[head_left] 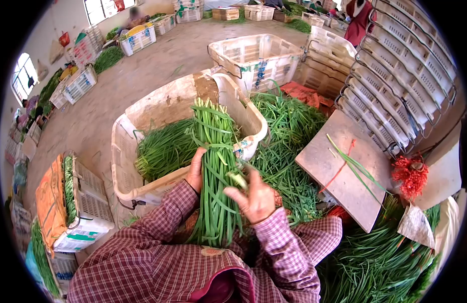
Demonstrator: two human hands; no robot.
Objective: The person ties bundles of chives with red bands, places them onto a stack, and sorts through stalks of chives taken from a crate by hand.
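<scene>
A thick bundle of long green stalks (217,166) stands almost upright in front of me, its pale cut ends at the top. My left hand (195,170) is wrapped round its left side. On the right, my right hand (253,197) has thumb and fingers bent around a short pale-green piece that sticks out beside the bundle; motion blurs it a little. Behind the bundle is a white plastic crate (123,166) with more green stalks (165,151) lying in it.
Loose greens (289,136) lie right of the crate. A board (344,171) bears a few stalks and a red tie, near red ties (410,177). An empty crate (256,55) and tall stacked crates (395,76) stand behind. An orange-covered crate (92,202) is at left. People sit far back.
</scene>
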